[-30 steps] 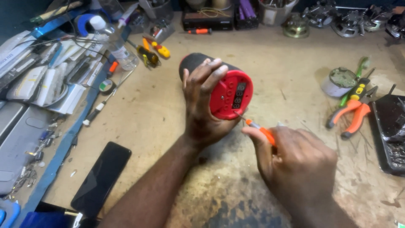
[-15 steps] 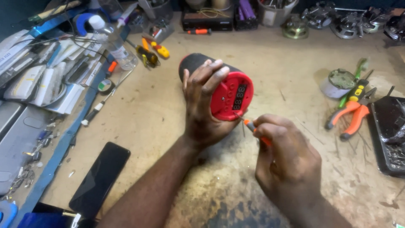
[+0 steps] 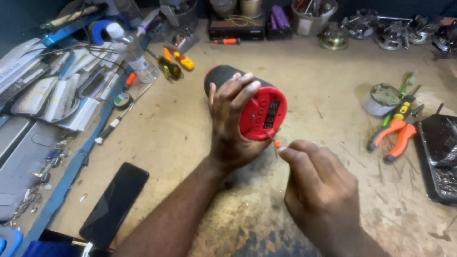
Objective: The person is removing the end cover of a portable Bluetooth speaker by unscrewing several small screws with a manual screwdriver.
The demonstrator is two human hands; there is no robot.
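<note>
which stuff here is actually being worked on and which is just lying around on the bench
In use:
- left hand gripping the red and black cylindrical speaker
- right hand holding the orange-handled screwdriver, tip at the speaker's red end

Lying about:
- orange pliers
- black phone
- tape roll
- clear bottle

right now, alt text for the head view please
A person's left hand grips a black cylindrical speaker with a red end cap on a worn tan workbench, while the right hand puts a small orange-handled screwdriver to the cap. Orange-handled pliers lie right, a black phone lower left.
</note>
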